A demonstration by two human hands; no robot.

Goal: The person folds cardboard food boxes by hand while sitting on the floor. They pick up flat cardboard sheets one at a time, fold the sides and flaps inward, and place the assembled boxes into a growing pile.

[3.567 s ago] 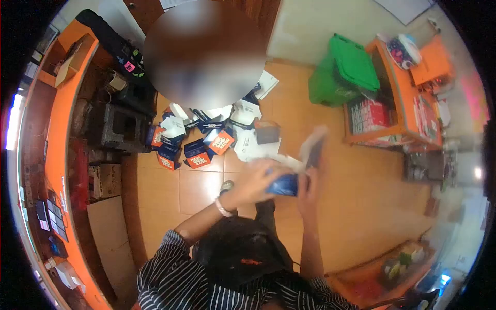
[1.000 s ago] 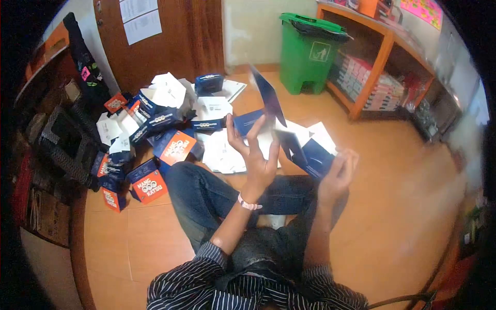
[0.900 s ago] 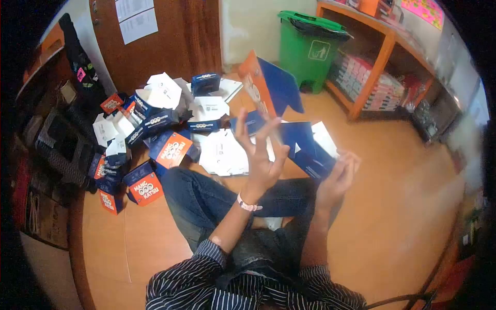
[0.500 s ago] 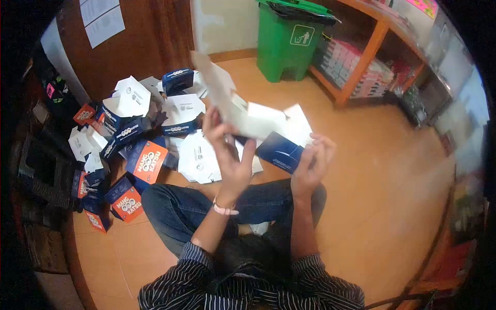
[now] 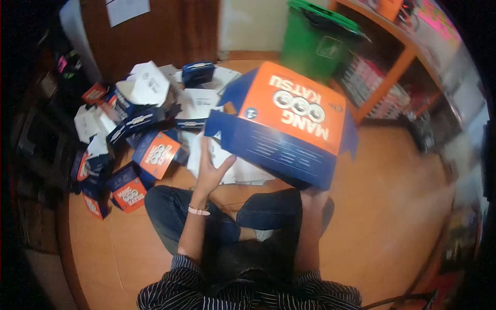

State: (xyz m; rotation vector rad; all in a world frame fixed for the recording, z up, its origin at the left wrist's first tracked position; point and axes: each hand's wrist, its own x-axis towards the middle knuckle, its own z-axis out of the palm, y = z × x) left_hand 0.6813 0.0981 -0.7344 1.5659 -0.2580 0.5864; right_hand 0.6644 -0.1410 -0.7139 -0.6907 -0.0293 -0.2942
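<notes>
A folded takeaway box [image 5: 287, 116], navy with an orange "MANG KATSU" panel, is tilted up in front of me, its printed outside facing me and its lettering upside down. My right hand [image 5: 313, 199] holds it from below at the lower right corner; the fingers are hidden behind the box. At the lower left edge, near a side flap, is my left hand [image 5: 211, 173], thumb spread away from stretched fingers. Its fingertips meet the flap, and I cannot see a firm grip. White flat box blanks [image 5: 245, 173] lie on the floor behind the box.
Several navy, orange and white boxes [image 5: 155, 155] are heaped on the floor at the left. A green bin [image 5: 310, 49] and an orange wooden shelf [image 5: 400, 64] with stacked packs stand at the back right. My crossed legs [image 5: 271, 209] are below my hands.
The box has turned over from its white inside to its printed outside. My right hand has gone beneath it, and my left hand has moved down and left to its edge.
</notes>
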